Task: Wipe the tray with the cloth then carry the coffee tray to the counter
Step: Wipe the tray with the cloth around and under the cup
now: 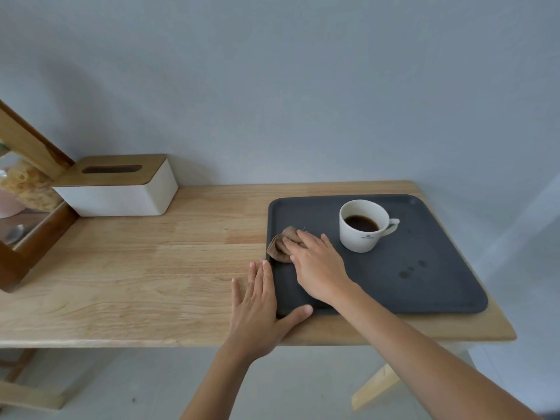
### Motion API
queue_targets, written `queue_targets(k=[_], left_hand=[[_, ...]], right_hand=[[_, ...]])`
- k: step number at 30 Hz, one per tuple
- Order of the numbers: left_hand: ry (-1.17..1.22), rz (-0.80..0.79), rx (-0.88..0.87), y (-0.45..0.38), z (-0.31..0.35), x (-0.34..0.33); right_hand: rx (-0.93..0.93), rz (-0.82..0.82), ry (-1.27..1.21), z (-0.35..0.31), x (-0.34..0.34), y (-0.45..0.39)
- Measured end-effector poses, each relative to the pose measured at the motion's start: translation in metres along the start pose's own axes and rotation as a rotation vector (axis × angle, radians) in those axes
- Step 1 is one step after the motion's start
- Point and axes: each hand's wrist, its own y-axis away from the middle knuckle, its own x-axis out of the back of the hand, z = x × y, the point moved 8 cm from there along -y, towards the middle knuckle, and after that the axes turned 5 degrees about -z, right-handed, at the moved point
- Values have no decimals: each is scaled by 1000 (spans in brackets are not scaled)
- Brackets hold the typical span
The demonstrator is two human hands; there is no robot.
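A dark grey tray (430, 286) lies on the right half of a wooden table. On it stands a white cup (362, 225) with black coffee, handle pointing right. A small brown cloth (280, 242) sits bunched at the tray's left edge. My right hand (318, 265) presses flat on the cloth, fingers spread over it. My left hand (257, 304) lies flat on the table against the tray's near left corner, thumb touching the tray's rim. A few dark wet spots (412, 269) mark the tray to the right of my right hand.
A white tissue box with a wooden lid (121, 186) stands at the back left of the table (136, 268). A wooden-framed cabinet with jars (21, 207) is at the far left. The wall runs behind the table; the table's right edge lies just past the tray.
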Motion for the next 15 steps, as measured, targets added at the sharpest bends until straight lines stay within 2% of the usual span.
queue_targets(k=[5,7,11,15], left_hand=[[2,-27,4,1,-1,-1],[-5,-27,4,1,-1,-1],[-19,-9,8,0,-1,-2],[-13,25,14,-2,-1,-3]], right_hand=[[-244,-76,88,21,6,-52],[-269,-86,89,27,8,-71],[-123,-73,58,20,4,-69],[90,-1,-2,4,7,-19]])
